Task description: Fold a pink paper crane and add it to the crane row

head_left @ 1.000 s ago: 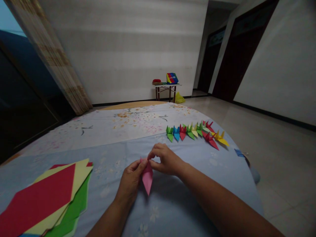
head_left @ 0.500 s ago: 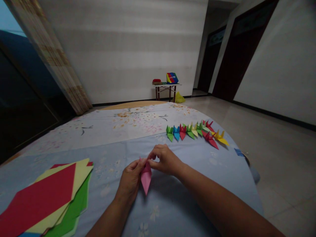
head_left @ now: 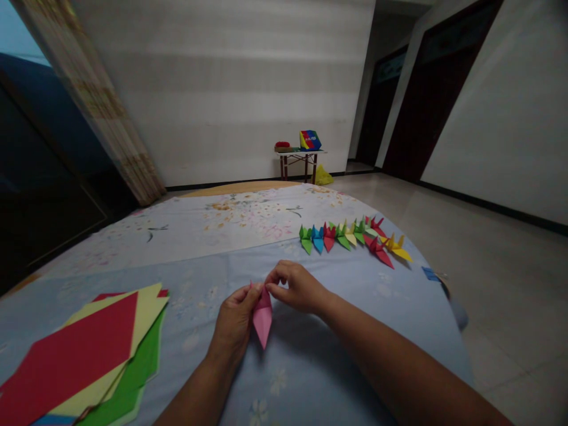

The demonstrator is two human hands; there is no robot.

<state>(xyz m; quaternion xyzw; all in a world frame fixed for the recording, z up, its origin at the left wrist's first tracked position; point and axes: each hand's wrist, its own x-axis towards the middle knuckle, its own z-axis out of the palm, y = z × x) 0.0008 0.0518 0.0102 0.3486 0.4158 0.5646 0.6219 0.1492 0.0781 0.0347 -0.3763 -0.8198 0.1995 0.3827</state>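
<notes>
A pink folded paper crane (head_left: 262, 319) is between my hands above the table, its pointed end toward me. My left hand (head_left: 237, 313) pinches its left side with thumb and fingers. At the top right of the folded paper, my right hand (head_left: 293, 286) has thumb and index finger closed on a tip of it. A thin pink point shows above my left thumb. The fingertips partly hide the upper folds. Beyond my right hand, several finished paper cranes (head_left: 328, 238) in green, blue, red and yellow stand in a row.
A stack of coloured paper sheets (head_left: 89, 349) in red, pale yellow and green lies at the left. The round table wears a light blue and white flowered cloth (head_left: 199, 367). Against the far wall stands a small table (head_left: 297, 155) with a colourful box (head_left: 309, 140) on it.
My right fingertips have shifted very slightly at the top of the pink paper, and more of its upper right part shows. My left hand keeps its hold.
</notes>
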